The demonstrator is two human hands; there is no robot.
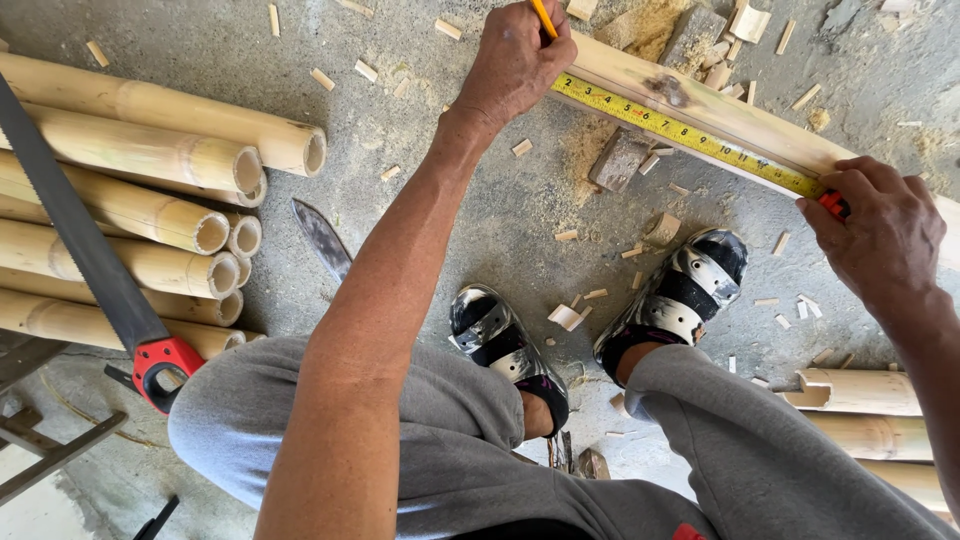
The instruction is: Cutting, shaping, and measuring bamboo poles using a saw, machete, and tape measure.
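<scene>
- Measuring setup: left hand sat at 12 o'clock of the frame, fingers curled closed around a yellow pencil, knuckles resting on the split bamboo slat.
- Right hand was at 3 o'clock, fingers closed, pinching the red tape measure case against the slat.
- Yellow tape blade ran flat along the slat's upper face between the two hands, touching it over the whole visible span.
- Slat lay diagonally, 12 to 3 o'clock, propped off the concrete floor on a brick fragment; a dark knot showed near the left hand.
- Handling judgement: slat looked light, stiff along its length, probably springy across the unsupported span; cut edges likely splintery. Best held from above with a palm pressing down near the support, not by the edges.
- Tape blade looked thin and slippery, likely to retract or skate if the pinch eased.
- Round bamboo poles were stacked at 9 o'clock, a hand saw with a red handle lying across them.
- A dark blade lay on the floor just right of the pole ends.
- Sandalled feet sat near centre among wood chips.
</scene>
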